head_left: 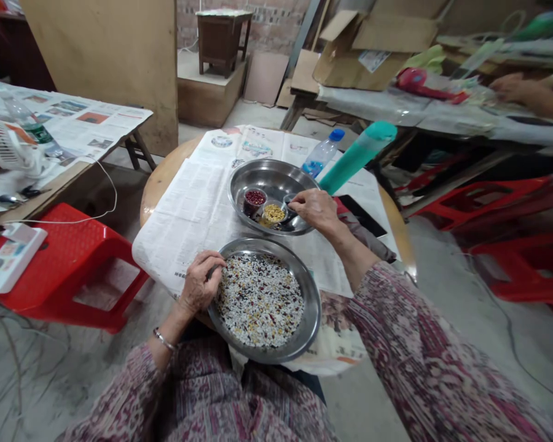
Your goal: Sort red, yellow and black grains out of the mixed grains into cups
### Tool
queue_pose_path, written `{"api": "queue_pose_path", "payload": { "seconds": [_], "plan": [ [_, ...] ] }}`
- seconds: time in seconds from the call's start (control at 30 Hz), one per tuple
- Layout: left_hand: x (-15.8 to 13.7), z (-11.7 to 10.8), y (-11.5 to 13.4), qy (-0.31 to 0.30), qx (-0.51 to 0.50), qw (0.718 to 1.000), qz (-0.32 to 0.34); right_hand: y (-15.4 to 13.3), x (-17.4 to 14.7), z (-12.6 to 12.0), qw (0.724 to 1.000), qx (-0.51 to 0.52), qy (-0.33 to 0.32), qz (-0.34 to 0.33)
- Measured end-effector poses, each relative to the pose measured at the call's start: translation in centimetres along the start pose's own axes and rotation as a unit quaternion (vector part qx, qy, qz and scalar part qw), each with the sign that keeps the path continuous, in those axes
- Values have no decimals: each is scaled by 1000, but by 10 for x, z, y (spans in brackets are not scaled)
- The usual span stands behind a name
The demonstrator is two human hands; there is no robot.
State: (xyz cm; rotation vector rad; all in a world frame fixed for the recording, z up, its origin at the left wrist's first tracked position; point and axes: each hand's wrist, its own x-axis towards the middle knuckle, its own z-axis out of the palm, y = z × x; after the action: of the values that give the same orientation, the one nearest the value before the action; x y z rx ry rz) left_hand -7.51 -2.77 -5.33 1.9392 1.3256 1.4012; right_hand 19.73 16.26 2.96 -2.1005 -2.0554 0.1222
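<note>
Near me a round metal basin (pixel 309 325) holds white grains mixed with red, yellow and dark beans. At its left rim is my left hand (pixel 201 283), fingers curled together over the edge; whether something is pinched in them I cannot make out. Behind it stands a second metal basin (pixel 276 169). Inside that one are a small cup of red beans (pixel 255 197) and a cup of yellow beans (pixel 274 213). My right hand (pixel 316 209) reaches over its right side, fingers pinched beside the yellow beans; what they hold is hidden.
Newspaper (pixel 179 202) covers the round table. Behind the right hand are a blue-capped bottle (pixel 321 155), a green tube-like object (pixel 357 156) and a dark flat device (pixel 362 215). Red stools (pixel 69 264) flank the table. A co-worker's hands (pixel 518 89) are at the right-hand table.
</note>
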Motion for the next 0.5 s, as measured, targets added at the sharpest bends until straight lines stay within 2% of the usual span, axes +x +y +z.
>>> {"api": "queue_pose_path", "payload": {
  "seconds": [0.33, 0.43, 0.5],
  "plan": [
    [1, 1, 1, -2, -7, 1000, 1, 3, -7, 0, 999, 15, 49, -14],
    [1, 2, 1, 0, -9, 1000, -6, -1, -31, -9, 993, 62, 89, -39],
    [1, 3, 1, 3, -12, 1000, -4, -6, -62, -14, 986, 106, 105, -68]
  ]
}}
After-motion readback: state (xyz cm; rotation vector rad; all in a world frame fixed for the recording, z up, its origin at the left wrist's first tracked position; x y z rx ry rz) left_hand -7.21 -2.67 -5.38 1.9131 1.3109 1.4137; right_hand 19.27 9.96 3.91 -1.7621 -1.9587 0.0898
